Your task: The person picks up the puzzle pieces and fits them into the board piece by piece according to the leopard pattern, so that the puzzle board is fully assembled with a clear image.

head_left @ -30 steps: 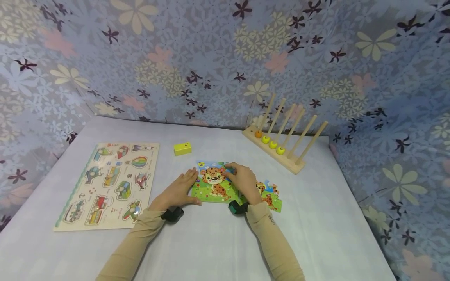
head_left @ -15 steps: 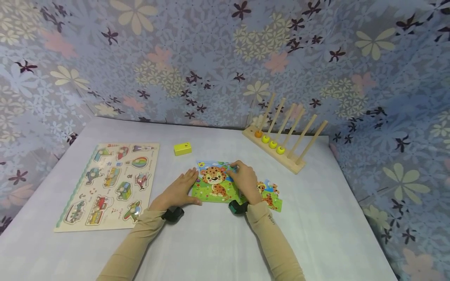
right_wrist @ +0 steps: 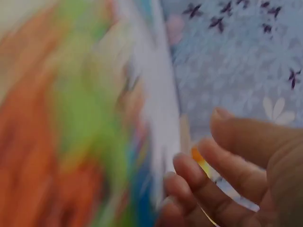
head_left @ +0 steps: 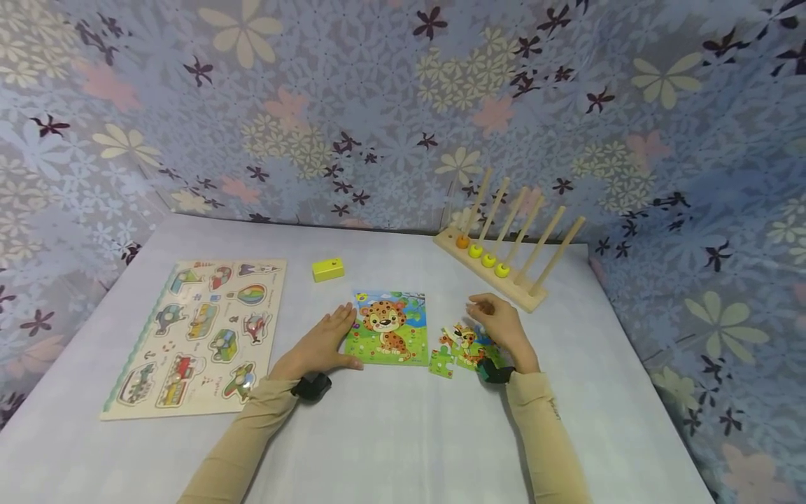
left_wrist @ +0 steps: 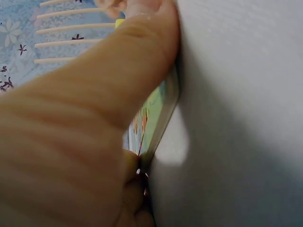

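Head view: the right hand (head_left: 504,325) is now reaching over the loose pieces (head_left: 466,341), no longer covering the leopard puzzle (head_left: 392,330); work seems to be shifting there. Its grip is hanging loosely parted, apparently holding nothing. The left hand (head_left: 320,344) is spreading wide along the puzzle's left edge.

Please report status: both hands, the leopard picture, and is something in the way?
Left hand at left edge of leopard picture, which lies flat. Right hand at puzzle pieces, no grip visible. Nothing seen between picture and pieces.
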Tool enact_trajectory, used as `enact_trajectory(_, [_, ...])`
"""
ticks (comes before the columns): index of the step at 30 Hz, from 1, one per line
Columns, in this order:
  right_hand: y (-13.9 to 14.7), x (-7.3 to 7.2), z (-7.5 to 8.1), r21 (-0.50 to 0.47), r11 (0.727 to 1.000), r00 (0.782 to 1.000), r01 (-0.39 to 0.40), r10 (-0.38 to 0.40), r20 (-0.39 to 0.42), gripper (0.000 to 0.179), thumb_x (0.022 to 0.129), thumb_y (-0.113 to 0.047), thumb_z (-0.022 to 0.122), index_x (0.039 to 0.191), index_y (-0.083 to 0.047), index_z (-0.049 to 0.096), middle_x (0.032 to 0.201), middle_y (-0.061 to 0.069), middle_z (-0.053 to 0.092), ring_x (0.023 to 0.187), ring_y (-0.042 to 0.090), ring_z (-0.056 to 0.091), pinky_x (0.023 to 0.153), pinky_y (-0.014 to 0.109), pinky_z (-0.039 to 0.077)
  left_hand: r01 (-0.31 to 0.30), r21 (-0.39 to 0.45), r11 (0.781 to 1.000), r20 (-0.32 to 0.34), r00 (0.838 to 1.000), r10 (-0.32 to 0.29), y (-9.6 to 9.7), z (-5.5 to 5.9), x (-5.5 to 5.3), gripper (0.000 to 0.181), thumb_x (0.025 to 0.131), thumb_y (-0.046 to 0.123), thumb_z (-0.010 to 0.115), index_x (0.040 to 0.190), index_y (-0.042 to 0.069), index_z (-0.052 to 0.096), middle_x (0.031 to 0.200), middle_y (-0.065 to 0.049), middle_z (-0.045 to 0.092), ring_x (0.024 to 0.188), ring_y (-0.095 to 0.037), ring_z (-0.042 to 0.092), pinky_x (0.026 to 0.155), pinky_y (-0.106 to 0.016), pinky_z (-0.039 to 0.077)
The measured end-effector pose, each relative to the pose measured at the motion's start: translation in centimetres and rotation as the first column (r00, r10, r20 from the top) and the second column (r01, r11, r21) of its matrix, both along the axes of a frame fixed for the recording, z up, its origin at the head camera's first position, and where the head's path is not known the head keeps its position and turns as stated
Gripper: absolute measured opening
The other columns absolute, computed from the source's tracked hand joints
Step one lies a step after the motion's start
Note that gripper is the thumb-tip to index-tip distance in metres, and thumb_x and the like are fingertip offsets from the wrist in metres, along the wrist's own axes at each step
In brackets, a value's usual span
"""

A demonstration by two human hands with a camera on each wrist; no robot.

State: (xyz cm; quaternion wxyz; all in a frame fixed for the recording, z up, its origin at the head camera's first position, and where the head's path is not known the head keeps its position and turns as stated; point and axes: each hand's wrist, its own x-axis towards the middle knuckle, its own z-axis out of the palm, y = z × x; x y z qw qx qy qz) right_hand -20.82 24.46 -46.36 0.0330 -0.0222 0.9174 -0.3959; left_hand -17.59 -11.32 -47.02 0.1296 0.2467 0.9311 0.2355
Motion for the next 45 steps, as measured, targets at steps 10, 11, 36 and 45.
enact_trajectory(10, [0.2, 1.5, -0.5, 0.026, 0.970, 0.970, -0.241, 0.239, 0.041, 0.064, 0.084, -0.022, 0.076, 0.141, -0.008, 0.048, 0.119, 0.014, 0.059, 0.108, 0.030, 0.053, 0.094, 0.048, 0.047, 0.002, -0.004, 1.000, -0.001, 1.000, -0.002, -0.3, 0.0, -0.1, 0.107, 0.080, 0.045, 0.075, 0.151, -0.008, 0.016, 0.160, -0.025, 0.011, 0.149, -0.041, 0.012, 0.123, -0.054, 0.013])
enact_trajectory(11, [-0.2, 1.5, -0.5, 0.056, 0.967, 0.968, -0.249, 0.247, 0.040, 0.063, 0.084, -0.022, 0.076, 0.139, -0.009, 0.050, 0.118, 0.012, 0.059, 0.107, 0.029, 0.054, 0.093, 0.047, 0.047, 0.002, -0.003, 1.000, 0.002, 1.000, -0.002, -0.3, 0.1, -0.1, 0.107, 0.079, 0.045, 0.075, 0.151, -0.008, 0.016, 0.160, -0.025, 0.011, 0.149, -0.041, 0.012, 0.123, -0.054, 0.013])
enact_trajectory(36, [-3.5, 2.5, 0.8, 0.176, 0.970, 0.984, -0.171, 0.159, 0.078, 0.041, 0.085, -0.003, 0.069, 0.125, -0.007, 0.061, 0.113, 0.014, 0.063, 0.098, 0.027, 0.058, 0.082, 0.041, 0.051, 0.005, -0.015, 1.000, -0.004, 1.000, -0.006, -0.2, -0.4, -0.3, 0.107, 0.079, 0.044, 0.075, 0.151, -0.008, 0.016, 0.160, -0.025, 0.012, 0.149, -0.040, 0.012, 0.123, -0.053, 0.013])
enact_trajectory(45, [-2.7, 2.3, 0.1, 0.086, 0.974, 0.976, -0.208, 0.201, 0.080, 0.034, 0.089, -0.003, 0.063, 0.123, 0.000, 0.060, 0.083, 0.005, 0.055, 0.072, 0.016, 0.049, 0.064, 0.026, 0.041, 0.005, -0.010, 1.000, -0.007, 1.000, -0.005, 0.0, -0.4, -0.2, 0.107, 0.079, 0.045, 0.075, 0.151, -0.007, 0.016, 0.160, -0.025, 0.012, 0.149, -0.040, 0.012, 0.123, -0.053, 0.014])
